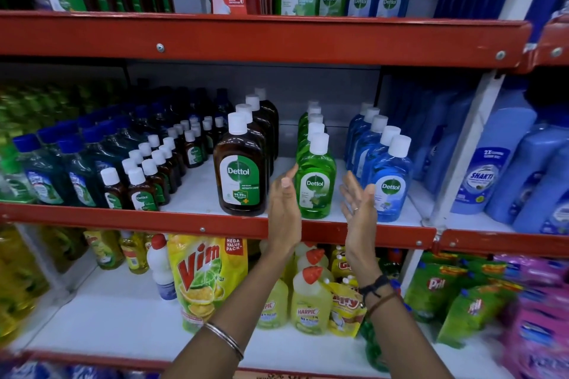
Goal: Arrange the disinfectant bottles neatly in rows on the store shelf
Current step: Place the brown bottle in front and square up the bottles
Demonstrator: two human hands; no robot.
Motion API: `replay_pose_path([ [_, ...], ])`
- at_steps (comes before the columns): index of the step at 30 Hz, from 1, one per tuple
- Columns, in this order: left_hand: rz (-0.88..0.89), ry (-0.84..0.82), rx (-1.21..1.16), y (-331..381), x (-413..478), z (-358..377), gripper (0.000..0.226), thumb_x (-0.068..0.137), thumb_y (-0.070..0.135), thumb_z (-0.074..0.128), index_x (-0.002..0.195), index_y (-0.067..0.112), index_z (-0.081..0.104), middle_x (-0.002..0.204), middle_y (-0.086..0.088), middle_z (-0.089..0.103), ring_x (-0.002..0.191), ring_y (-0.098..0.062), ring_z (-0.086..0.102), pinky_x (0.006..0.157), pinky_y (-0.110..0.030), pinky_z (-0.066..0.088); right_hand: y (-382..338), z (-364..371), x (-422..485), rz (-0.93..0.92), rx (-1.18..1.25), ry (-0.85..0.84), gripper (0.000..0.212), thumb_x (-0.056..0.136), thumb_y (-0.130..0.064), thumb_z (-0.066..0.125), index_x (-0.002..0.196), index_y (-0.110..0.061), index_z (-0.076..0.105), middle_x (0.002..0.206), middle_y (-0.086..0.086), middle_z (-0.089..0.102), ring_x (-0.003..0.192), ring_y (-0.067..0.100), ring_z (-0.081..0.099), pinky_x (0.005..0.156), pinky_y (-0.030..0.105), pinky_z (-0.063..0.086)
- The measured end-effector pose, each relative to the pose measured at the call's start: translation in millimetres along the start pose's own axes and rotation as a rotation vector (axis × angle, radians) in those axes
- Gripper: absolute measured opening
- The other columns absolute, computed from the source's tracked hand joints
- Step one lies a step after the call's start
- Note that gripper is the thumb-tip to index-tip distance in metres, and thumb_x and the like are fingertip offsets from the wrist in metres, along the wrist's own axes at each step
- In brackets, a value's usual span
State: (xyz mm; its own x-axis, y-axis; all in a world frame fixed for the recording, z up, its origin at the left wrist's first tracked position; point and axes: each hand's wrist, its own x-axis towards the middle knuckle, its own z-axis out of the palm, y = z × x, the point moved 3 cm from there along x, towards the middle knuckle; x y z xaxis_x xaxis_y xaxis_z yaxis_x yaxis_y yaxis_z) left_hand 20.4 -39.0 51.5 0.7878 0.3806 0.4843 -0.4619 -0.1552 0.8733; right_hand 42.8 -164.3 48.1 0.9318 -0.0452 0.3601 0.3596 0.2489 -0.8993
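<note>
Both forearms reach up from the bottom of the view, a metal bangle (224, 341) on the left wrist, dark thread bands (377, 289) on the right. Left hand (284, 209) and right hand (358, 203) are both flat and open, palms facing each other, fingers extended — holding nothing. They hover at the front edge of the middle shelf (215, 226), bracketing the front green bottle (314, 178). Left fingertips sit just beside that bottle's left shoulder; can't tell if they touch. Right hand fills the gap between the green bottle and the front blue bottle (391, 181), its fingers overlapping the blue one's left edge.

Behind each front bottle a single-file row runs back to the shelf wall — green row, blue row, all upright with white caps. Left of the hands, a brown bottle (241, 168) heads its own row, well clear of the left hand. Further left, small brown bottles (143, 191) stand in two rows.
</note>
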Motion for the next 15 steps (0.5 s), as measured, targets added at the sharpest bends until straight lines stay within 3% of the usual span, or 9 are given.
replay_pose_path([
  [3,0.179,0.045,0.013,16,-16,20,0.059,0.095,0.062,0.024,0.128,0.025,0.055,0.135,0.000,0.053,0.125,0.005,0.046,0.102,-0.010,0.035,-7,-26,-13,-0.217,-0.038,0.193,0.062,0.090,-0.055,0.026,0.134,-0.018,0.050,0.140,-0.001,0.052,0.131,0.008,0.046,0.110,0.027,0.036],
  [6,0.265,-0.039,0.022,27,-27,51,0.052,0.098,0.048,0.024,0.129,0.021,0.056,0.136,-0.003,0.053,0.131,-0.008,0.045,0.109,-0.021,0.035,-8,-61,-9,-0.284,-0.061,0.320,0.062,0.092,-0.052,0.025,0.137,-0.016,0.047,0.145,0.003,0.047,0.135,0.011,0.040,0.108,0.019,0.035],
  [8,0.204,-0.129,0.006,26,-25,74,0.055,0.096,0.053,0.022,0.131,0.025,0.054,0.137,0.001,0.051,0.132,-0.006,0.044,0.112,-0.026,0.033,-10,-78,2,-0.232,-0.056,0.309,0.068,0.088,-0.064,0.025,0.140,-0.022,0.043,0.149,0.001,0.041,0.137,0.010,0.038,0.102,0.010,0.036],
  [10,0.033,-0.218,-0.036,18,-20,96,0.063,0.089,0.071,0.018,0.133,0.038,0.049,0.141,0.009,0.046,0.134,-0.002,0.040,0.116,-0.037,0.032,-12,-86,12,-0.146,-0.017,0.232,0.088,0.075,-0.083,0.028,0.141,-0.027,0.039,0.149,-0.005,0.040,0.134,0.005,0.039,0.092,0.002,0.037],
  [12,-0.133,-0.246,-0.075,3,-11,111,0.073,0.078,0.089,0.015,0.132,0.052,0.047,0.146,0.009,0.044,0.137,-0.008,0.040,0.117,-0.049,0.031,-13,-92,20,-0.063,0.007,0.167,0.108,0.059,-0.094,0.032,0.143,-0.026,0.037,0.145,-0.007,0.042,0.126,-0.002,0.044,0.086,0.003,0.040],
  [15,-0.216,-0.224,-0.111,-14,0,121,0.064,0.068,0.099,0.020,0.116,0.069,0.050,0.145,0.000,0.048,0.135,-0.018,0.046,0.113,-0.053,0.038,-15,-96,27,-0.016,-0.001,0.103,0.116,0.051,-0.098,0.032,0.142,-0.025,0.040,0.142,-0.009,0.046,0.117,-0.009,0.046,0.089,0.010,0.040],
])
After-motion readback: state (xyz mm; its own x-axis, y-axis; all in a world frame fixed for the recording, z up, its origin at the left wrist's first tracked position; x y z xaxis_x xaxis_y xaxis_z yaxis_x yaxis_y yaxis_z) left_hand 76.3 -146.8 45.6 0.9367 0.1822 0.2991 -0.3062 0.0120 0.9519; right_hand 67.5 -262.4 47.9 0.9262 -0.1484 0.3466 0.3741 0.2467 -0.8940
